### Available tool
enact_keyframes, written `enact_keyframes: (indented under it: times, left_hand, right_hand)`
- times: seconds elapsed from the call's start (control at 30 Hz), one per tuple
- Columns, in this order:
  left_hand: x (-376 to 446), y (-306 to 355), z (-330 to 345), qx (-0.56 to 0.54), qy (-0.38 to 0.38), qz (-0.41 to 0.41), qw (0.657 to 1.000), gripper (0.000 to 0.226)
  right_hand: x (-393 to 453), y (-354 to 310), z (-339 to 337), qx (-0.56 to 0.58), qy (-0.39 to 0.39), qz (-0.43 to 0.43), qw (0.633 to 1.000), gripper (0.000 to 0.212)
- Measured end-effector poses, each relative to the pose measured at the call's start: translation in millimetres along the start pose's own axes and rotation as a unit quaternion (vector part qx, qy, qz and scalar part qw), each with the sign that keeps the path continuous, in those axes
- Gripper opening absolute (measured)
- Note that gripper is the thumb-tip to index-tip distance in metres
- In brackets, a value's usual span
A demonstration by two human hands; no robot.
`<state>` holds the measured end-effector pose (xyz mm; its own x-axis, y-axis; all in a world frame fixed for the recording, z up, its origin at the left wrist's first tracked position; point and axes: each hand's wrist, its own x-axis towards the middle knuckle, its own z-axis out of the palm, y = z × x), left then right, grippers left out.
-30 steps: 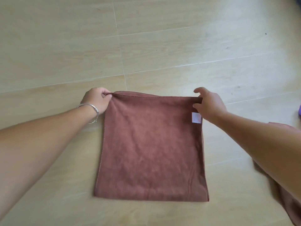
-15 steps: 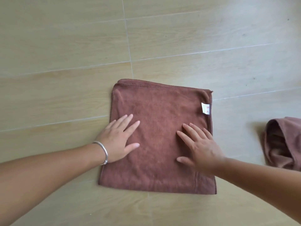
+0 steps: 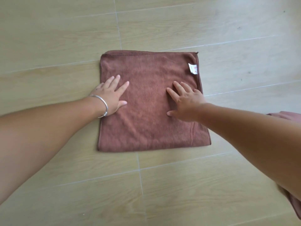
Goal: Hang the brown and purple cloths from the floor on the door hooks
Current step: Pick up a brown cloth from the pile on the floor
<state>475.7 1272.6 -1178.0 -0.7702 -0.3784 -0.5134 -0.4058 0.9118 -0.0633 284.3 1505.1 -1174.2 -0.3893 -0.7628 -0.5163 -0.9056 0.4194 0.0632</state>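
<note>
Wood-look floor (image 3: 162,185), near to far: brown cloth (image 3: 146,128) folded flat at centre; left hand (image 3: 108,97) and right hand (image 3: 187,101) press it, fingers straight, gripping nothing. Far right corner: white tag (image 3: 193,68). Hooks, purple cloth unseen; hanging not begun.

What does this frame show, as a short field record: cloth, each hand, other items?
cloth: brown cloth folded square, flat on the floor
label: white tag at its far right edge
left hand: flat on cloth, fingers spread, bracelet on wrist
right hand: flat on cloth, fingers spread
other: second brownish cloth at right edge
</note>
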Motion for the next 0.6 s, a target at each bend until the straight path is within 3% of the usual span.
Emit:
enact_keyframes:
  times: [0.1, 0.2, 0.4, 0.5, 0.6]
  left_hand:
    - [-3, 8, -5, -0.010, 0.014, -0.004, 1.000, 0.068]
    - [-35, 29, 6, -0.007, 0.044, 0.042, 0.998, 0.067]
    - [-125, 46, 48, 0.065, 0.064, 0.194, 0.977, 0.089]
    - [-137, 41, 53, 0.083, 0.054, 0.207, 0.973, 0.093]
    - [-137, 42, 46, 0.093, 0.026, 0.197, 0.976, 0.082]
  right_hand:
    - [-2, -6, -2, 0.005, 0.027, 0.003, 1.000, 0.088]
    - [-32, -16, 13, 0.018, 0.055, -0.037, 0.998, 0.080]
    - [-102, -3, 46, -0.043, 0.047, -0.156, 0.986, 0.099]
    - [-109, 3, 48, -0.078, 0.049, -0.185, 0.978, 0.098]
    - [-109, 3, 43, -0.112, 0.044, -0.194, 0.974, 0.083]
